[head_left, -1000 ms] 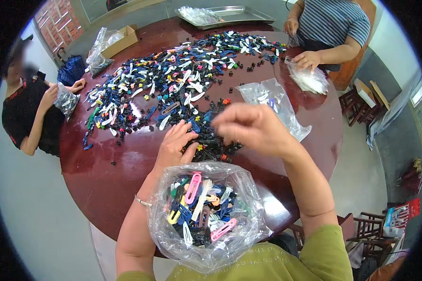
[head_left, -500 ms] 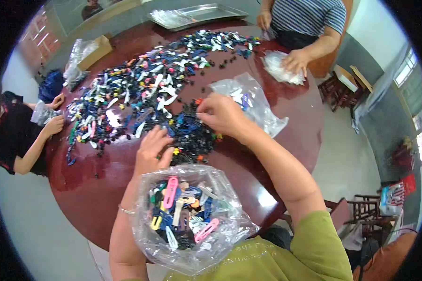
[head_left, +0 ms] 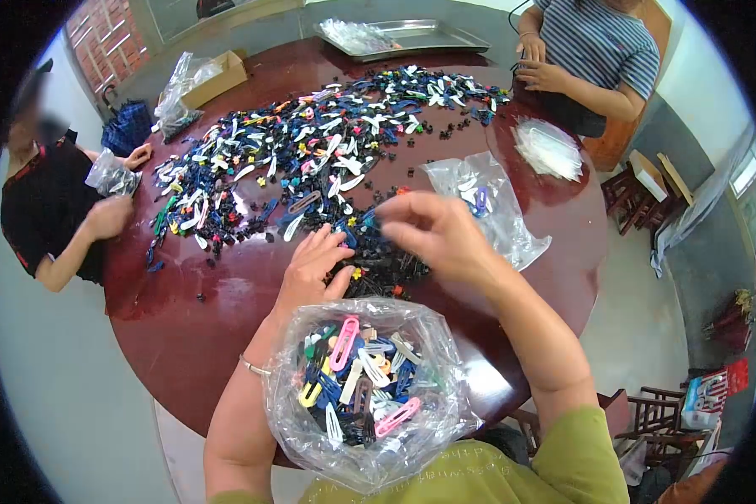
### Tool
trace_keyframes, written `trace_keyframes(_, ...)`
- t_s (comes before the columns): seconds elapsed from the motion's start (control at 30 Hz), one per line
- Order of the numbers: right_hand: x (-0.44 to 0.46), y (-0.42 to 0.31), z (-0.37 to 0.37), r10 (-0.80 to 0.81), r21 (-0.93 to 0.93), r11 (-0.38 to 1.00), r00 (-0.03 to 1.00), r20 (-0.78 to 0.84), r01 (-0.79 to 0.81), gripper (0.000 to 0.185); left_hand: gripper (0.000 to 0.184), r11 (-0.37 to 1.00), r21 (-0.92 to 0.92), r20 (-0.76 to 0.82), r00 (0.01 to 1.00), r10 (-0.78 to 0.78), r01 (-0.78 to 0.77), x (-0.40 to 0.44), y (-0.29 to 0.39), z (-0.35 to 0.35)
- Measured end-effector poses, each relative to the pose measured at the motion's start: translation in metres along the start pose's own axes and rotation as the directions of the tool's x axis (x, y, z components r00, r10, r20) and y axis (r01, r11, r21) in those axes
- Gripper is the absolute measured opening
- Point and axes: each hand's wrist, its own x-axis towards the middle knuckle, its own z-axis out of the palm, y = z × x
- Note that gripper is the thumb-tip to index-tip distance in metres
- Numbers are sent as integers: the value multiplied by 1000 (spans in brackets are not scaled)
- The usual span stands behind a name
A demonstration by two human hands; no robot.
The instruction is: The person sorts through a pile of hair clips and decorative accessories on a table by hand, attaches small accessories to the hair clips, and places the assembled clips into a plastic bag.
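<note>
The left hand (head_left: 315,267) lies spread, fingers apart, against the near edge of the dark pile of small black plastic clips (head_left: 386,262), while the right hand (head_left: 437,231) is curled over that pile's right side, thumb and fingers bent towards each other; whether it pinches a clip cannot be told. Just below the left hand, against the forearm, sits the open clear plastic bag of mixed coloured hair clips (head_left: 365,378), and beyond both hands spreads the large heap of white, blue and black hair clips (head_left: 294,151).

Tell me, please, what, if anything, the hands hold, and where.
The left hand, spread beside small black plastic clips, grips nothing visible; whether the right hand holds one cannot be told.
</note>
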Motion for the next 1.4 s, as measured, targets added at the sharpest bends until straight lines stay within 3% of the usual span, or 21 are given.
trace_keyframes(0.03,6,25,1,-76,-245,968,995,-65,58,22,25,1000,5,4,1000,-4,4,1,2,-2)
trace_keyframes(0.17,13,53,13,-258,-499,843,965,-45,202,17,24,1000,-6,8,1000,-4,4,1,2,0)
trace_keyframes(0.37,19,58,17,-291,-606,773,954,-78,186,15,23,1000,-11,15,1000,-13,13,1,3,-2)
trace_keyframes(0.47,18,48,12,-64,-443,896,984,-164,-16,13,23,1000,-9,8,1000,-6,6,1,1,-1)
trace_keyframes(0.57,13,39,5,100,-259,957,986,-134,-132,16,22,1000,16,-20,1000,-16,16,1,1,-2)
trace_keyframes(0.67,5,3,-9,256,92,964,966,-41,-251,17,23,995,23,-104,991,-89,92,2,3,-4)
trace_keyframes(0.7,-1,-5,-11,207,242,948,978,15,-204,14,23,993,20,-144,983,-114,118,1,-1,-3)
trace_keyframes(0.73,-8,-17,-14,111,210,969,990,86,-127,13,24,989,18,-184,973,-138,144,0,-5,-2)
trace_keyframes(0.83,-20,-37,-12,-130,117,988,963,237,104,12,28,986,59,-75,986,-150,154,0,-11,-2)
trace_keyframes(0.93,-3,-3,0,-181,-203,964,983,-27,172,12,30,987,104,-2,992,-123,123,-3,-10,2)
trace_keyframes(0.97,0,6,0,-73,-247,967,997,-29,64,13,30,988,107,10,993,-117,115,-3,-9,1)
trace_keyframes(1.2,5,44,10,-104,-625,772,993,60,118,16,28,991,54,40,991,-128,126,-2,-6,-2)
trace_keyframes(1.4,9,50,8,-95,-547,831,995,34,98,14,26,996,18,-1,996,-87,87,-1,-5,-1)
